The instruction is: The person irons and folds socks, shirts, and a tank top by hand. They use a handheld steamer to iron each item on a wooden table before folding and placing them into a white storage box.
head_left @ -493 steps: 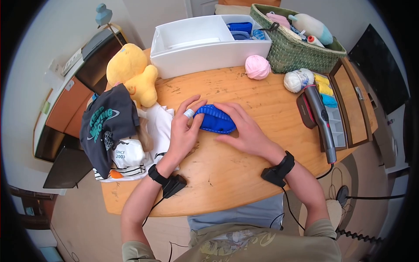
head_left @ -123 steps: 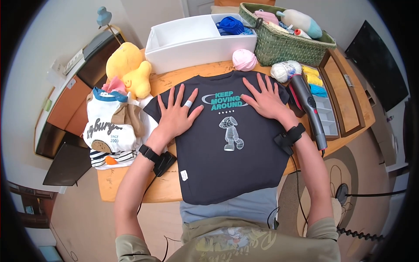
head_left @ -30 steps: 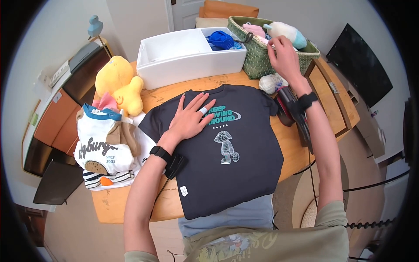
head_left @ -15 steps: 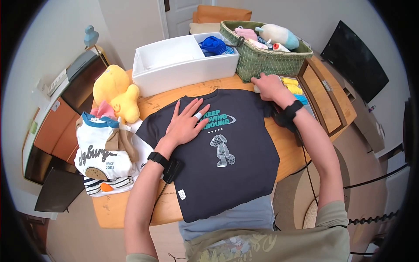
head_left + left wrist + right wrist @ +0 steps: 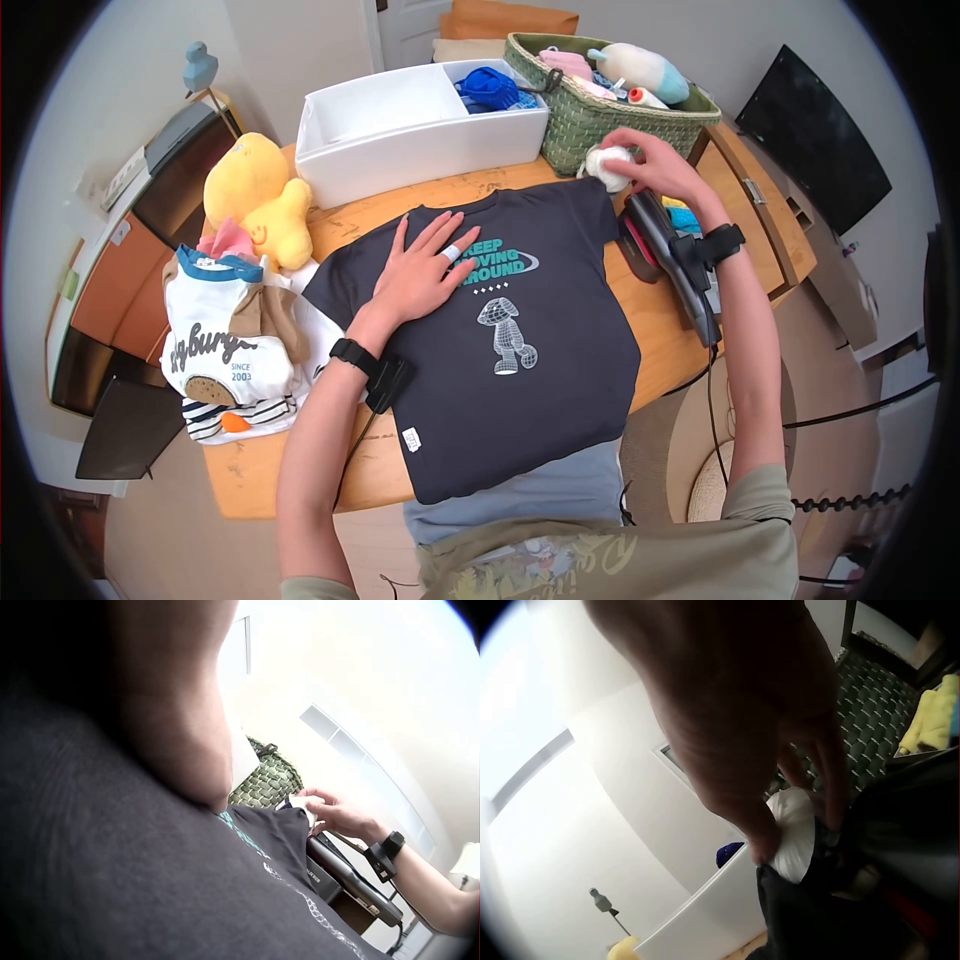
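A dark T-shirt (image 5: 530, 400) with teal lettering lies spread on the wooden table, its hem over the front edge. My left hand (image 5: 425, 275) rests flat on its chest, fingers straight, beside the print. At the far right shoulder of the shirt, my right hand (image 5: 665, 170) holds a white ball of yarn (image 5: 607, 168). Thumb and fingers are on either side of the yarn ball (image 5: 791, 832) in the right wrist view. The green woven basket (image 5: 630, 135), filled with soft toys and yarn, stands just behind that hand.
A white two-part bin (image 5: 420, 150) holds blue knit items. A black hair styler (image 5: 680, 270) and an open wooden box (image 5: 750, 220) lie at right. Folded clothes (image 5: 235, 340) and a yellow plush toy (image 5: 260, 200) are at left.
The blue knit item went into the bin and the shirt was spread out. The pink yarn ball left its spot on the table. My right hand moved from the basket to the white yarn.
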Tool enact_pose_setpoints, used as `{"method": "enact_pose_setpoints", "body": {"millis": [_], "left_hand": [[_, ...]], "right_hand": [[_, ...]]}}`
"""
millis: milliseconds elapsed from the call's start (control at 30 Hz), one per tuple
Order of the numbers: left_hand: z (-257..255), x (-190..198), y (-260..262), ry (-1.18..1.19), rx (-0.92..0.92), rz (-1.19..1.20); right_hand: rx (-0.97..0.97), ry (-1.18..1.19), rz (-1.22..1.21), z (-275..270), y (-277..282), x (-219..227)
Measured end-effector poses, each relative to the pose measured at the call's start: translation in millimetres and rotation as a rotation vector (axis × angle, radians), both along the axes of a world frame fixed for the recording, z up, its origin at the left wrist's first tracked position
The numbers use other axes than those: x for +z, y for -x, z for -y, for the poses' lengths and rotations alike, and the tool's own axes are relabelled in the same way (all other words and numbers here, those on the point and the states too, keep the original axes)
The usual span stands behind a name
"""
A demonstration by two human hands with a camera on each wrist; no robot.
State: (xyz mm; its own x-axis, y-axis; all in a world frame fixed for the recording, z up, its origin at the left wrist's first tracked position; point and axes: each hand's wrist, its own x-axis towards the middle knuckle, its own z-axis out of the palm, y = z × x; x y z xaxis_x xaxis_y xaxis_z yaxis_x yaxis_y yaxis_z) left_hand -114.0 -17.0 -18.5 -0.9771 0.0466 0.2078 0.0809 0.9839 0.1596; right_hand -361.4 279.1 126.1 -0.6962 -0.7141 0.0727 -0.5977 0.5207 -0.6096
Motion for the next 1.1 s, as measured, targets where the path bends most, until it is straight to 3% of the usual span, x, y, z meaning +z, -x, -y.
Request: {"method": "enact_pose_setpoints", "body": {"millis": [33,133,267,400,467,533,633,767,900,1000,1100], "left_hand": [[-1,1,-1,-0.004,0.001,0.005],[-1,0,2,-0.01,-0.004,-0.001],[-1,1,1,-0.017,-0.004,0.0],[0,4,1,-0.02,-0.009,0.003],[-1,1,1,-0.021,-0.005,-0.009],[-1,1,0,-0.014,-0.006,-0.018],[-2,2,1,-0.019,-0.015,-0.003],[-1,3,0,-0.029,-0.015,0.005],[-1,2,1,-0.022,-0.009,-0.008],[-1,4,1,-0.025,-0.004,0.01],[-2,5,1,-0.023,-0.005,0.013]], "right_hand": [[-0.063,-0.107,0.013,5,-2,7],[0.068,-0.102,-0.211,6,14,-12],[-0.007,-0.198,-0.366,11,5,-25],[-0.276,0.117,-0.374,2,-25,5],[-0.297,0.369,-0.637,-1,-36,22],[-0.305,0.467,-0.801,1,-29,39],[-0.214,0.386,-0.92,8,2,53],[-0.163,0.234,-0.931,13,43,15],[-0.064,0.246,-0.76,13,-2,0],[0.074,-0.015,-0.464,19,-25,-28],[0.121,-0.249,-0.594,20,-54,-52]]}}
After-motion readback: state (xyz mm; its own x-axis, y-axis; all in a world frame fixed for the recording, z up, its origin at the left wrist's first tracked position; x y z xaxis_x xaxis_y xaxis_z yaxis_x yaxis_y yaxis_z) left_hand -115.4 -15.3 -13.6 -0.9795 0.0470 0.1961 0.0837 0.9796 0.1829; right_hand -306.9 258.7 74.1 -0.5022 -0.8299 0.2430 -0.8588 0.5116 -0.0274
